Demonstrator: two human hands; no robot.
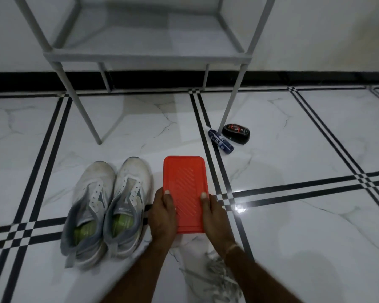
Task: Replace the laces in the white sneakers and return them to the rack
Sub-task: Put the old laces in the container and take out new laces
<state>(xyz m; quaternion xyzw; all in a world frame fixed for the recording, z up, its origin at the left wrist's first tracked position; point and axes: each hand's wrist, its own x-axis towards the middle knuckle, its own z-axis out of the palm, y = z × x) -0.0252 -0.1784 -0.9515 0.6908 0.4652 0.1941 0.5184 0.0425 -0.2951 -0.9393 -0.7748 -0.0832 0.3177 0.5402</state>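
Observation:
Two white sneakers with grey heels and green insoles stand side by side on the floor, the left one (89,206) and the right one (127,200), both without laces in their eyelets. To their right lies a red plastic tray (185,178). My left hand (162,217) grips its near left edge, thumb on top. My right hand (213,213) grips its near right edge the same way. A heap of white laces (219,278) lies on the floor by my right forearm, partly hidden by it.
A grey metal shoe rack (144,55) stands against the wall behind the sneakers, its legs on the white marble floor. A blue tube (220,141) and a black shoe-polish sponge (236,133) lie beside the rack's right front leg.

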